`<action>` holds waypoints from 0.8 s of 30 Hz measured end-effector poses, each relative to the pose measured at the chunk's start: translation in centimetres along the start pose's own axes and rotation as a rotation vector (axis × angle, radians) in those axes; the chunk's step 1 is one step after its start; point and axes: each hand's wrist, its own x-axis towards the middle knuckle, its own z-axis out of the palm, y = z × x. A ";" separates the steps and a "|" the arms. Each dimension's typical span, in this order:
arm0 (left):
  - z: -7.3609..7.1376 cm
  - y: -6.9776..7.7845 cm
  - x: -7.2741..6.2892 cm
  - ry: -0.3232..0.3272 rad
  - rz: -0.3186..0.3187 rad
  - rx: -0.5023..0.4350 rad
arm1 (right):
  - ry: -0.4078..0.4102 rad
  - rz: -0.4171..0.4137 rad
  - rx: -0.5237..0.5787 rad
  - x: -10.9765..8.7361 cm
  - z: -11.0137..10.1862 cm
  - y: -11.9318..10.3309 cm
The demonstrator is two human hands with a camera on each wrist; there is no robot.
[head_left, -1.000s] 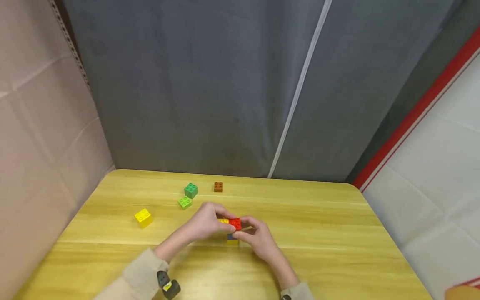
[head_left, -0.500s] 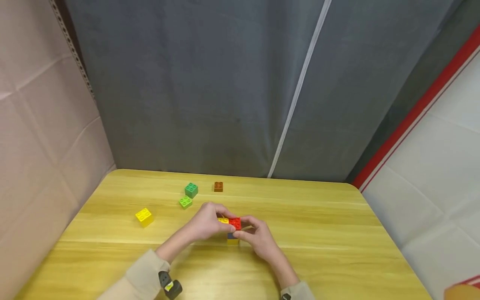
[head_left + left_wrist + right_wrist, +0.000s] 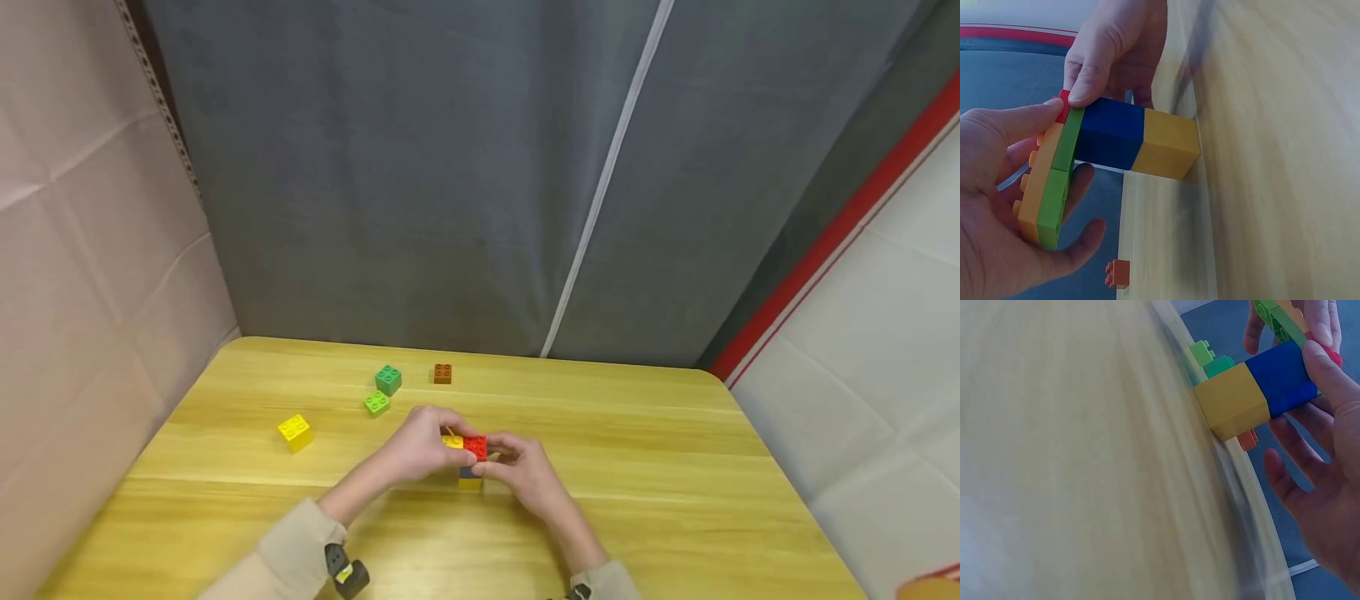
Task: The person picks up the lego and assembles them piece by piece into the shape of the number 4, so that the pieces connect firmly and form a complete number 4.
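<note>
A built stack of toy building bricks stands between both hands: a yellow base brick point(image 3: 1166, 144), a blue brick point(image 3: 1110, 132) on it, then a layer of a green brick point(image 3: 1069, 140) and a lime brick point(image 3: 1052, 203). Along the top run a yellow-orange brick point(image 3: 1040, 187) and a red brick point(image 3: 476, 448). The lime end overhangs the blue brick on the left. My left hand point(image 3: 422, 447) pinches the top at the red brick between thumb and fingers. From the right, my right hand point(image 3: 529, 479) pinches the same upper end, its thumb at the green layer.
On the wooden table point(image 3: 637, 467) lie loose bricks: a yellow one point(image 3: 296, 433) at left, a dark green point(image 3: 388, 379) and a lime one point(image 3: 377, 404) close together, and a brown one point(image 3: 442, 373) near the back edge. A grey curtain point(image 3: 420, 183) hangs behind.
The head view has shifted slightly, so everything appears a little further right. Both hands keep their grip on the stack, with no clear movement of the bricks.
</note>
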 end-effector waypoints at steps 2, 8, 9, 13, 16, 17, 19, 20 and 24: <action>0.1 0.0 0.0 0.001 0.003 -0.004 | -0.001 -0.004 -0.021 0.1 -0.1 0.0; 0.1 -0.1 0.1 -0.007 -0.008 -0.004 | -0.021 0.000 -0.044 0.2 -0.4 0.1; 0.1 0.0 0.2 -0.009 -0.009 0.000 | -0.023 -0.001 -0.041 0.2 -0.4 0.1; -0.1 0.1 0.3 -0.022 -0.019 0.012 | -0.021 0.005 -0.024 0.0 -0.3 0.1; -0.2 0.3 0.3 -0.028 -0.025 0.013 | -0.018 0.014 -0.012 -0.1 -0.3 0.1; -0.2 0.3 0.3 -0.029 -0.026 0.013 | -0.019 0.014 -0.007 -0.1 -0.3 0.1; -0.2 0.3 0.3 -0.029 -0.025 0.013 | -0.021 0.010 0.002 -0.1 -0.4 0.0; -0.2 0.3 0.3 -0.028 -0.026 0.012 | -0.022 0.007 0.006 -0.2 -0.4 0.0; -0.1 0.3 0.3 -0.023 -0.028 0.004 | -0.025 0.000 0.021 -0.3 -0.4 -0.1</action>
